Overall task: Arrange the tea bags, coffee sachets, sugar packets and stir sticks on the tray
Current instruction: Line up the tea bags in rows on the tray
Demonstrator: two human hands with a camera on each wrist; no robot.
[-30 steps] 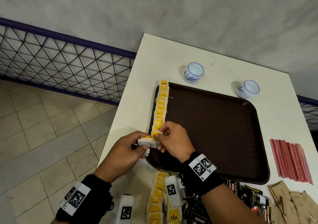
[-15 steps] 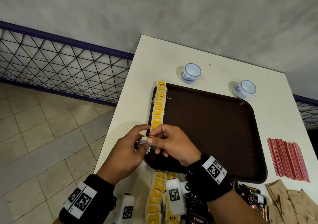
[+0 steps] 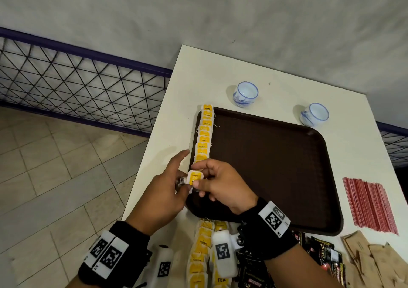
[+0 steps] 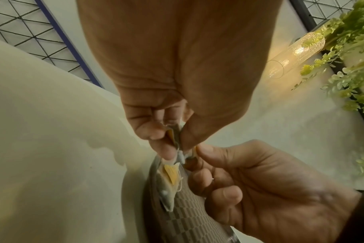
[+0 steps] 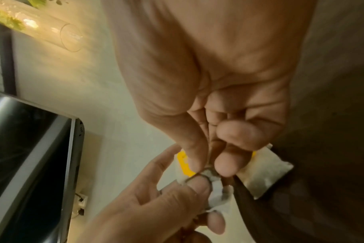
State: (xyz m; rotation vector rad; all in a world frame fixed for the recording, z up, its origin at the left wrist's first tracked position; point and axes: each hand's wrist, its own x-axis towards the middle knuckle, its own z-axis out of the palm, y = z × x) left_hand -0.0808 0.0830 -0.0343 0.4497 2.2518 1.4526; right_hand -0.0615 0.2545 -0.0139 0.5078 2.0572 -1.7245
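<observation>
Pinching one tea bag (image 3: 195,177) between them, both hands, left (image 3: 164,196) and right (image 3: 223,186), hover at the tray (image 3: 276,166) edge; the bag row (image 3: 204,134) runs lengthwise away along it.

The right hand (image 5: 214,92) is seen from the wrist, its thumb and fingers (image 5: 226,162) curled down and pinched on a small white tea bag (image 5: 216,185) with a yellow tag (image 5: 185,164). The same tea bag is also gripped from below by the left hand (image 5: 156,205), its thumb laid against the paper. A second pale tea bag (image 5: 266,174) is seen just behind, lying on the dark tray (image 5: 322,180). The pale table (image 5: 114,123) is seen beyond. A clear glass tube (image 5: 52,32), lit warm, is seen at the upper left, and a dark glossy panel (image 5: 21,156) at the left edge.
</observation>
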